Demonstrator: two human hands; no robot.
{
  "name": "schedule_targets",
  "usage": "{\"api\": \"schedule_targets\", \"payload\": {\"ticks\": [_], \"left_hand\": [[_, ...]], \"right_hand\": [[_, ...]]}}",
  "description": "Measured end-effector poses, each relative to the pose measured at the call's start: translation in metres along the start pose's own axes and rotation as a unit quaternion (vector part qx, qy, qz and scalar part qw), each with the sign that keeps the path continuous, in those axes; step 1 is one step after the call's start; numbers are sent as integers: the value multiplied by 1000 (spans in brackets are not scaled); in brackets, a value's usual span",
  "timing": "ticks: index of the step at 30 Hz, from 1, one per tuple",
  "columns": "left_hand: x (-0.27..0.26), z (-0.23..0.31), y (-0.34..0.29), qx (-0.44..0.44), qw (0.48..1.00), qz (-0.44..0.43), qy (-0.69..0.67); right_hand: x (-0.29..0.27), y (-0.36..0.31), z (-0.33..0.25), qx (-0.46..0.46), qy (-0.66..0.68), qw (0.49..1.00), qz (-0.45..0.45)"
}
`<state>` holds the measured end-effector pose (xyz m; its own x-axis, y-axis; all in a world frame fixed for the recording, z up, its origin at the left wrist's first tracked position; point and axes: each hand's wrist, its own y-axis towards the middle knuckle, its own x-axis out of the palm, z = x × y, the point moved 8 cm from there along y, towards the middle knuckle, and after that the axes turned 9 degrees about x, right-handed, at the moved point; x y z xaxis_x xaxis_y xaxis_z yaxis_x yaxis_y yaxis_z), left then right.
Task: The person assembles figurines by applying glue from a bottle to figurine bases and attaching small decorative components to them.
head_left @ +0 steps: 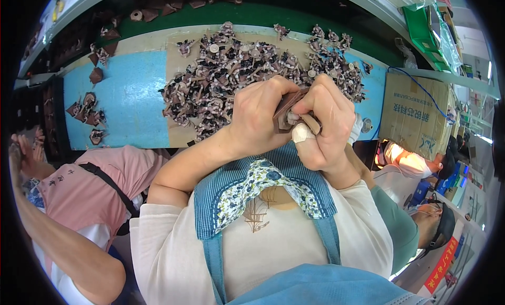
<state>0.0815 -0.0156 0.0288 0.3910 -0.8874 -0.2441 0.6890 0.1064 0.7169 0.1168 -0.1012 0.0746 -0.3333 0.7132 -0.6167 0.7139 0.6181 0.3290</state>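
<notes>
Both my hands are raised together above the near edge of the bench. My left hand [259,113] is closed on the left side of a brown angular hollow piece [280,115]. My right hand [330,113] grips the same piece from the right, its thumb wrapped in pale tape [301,132]. A small pale part shows inside the piece's opening, partly covered by fingers. Beyond my hands lies a big heap of small figure-like parts [231,68] in pinkish brown, black and cream. Their exact kind is too small to tell.
The heap rests on brown board over a blue bench top [131,94]. Several brown pieces [87,110] lie at the left. A cardboard box [413,110] and a blue cable [421,86] are on the right. People sit close on both sides; a shelf edge [379,10] overhangs the far right.
</notes>
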Motion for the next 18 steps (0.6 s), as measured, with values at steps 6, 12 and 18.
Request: {"api": "schedule_targets", "payload": {"ticks": [6,12,18], "left_hand": [[2,-18,-7,-107,993,46,-3],[2,-20,-13,-121,988,89,-36],[1,-12,-8,-92,995,37,20]], "right_hand": [[-3,-6,6,0,15,994,107],[-13,-6,1,-23,13,983,181],[-6,6,-11,-31,-73,994,81]]}}
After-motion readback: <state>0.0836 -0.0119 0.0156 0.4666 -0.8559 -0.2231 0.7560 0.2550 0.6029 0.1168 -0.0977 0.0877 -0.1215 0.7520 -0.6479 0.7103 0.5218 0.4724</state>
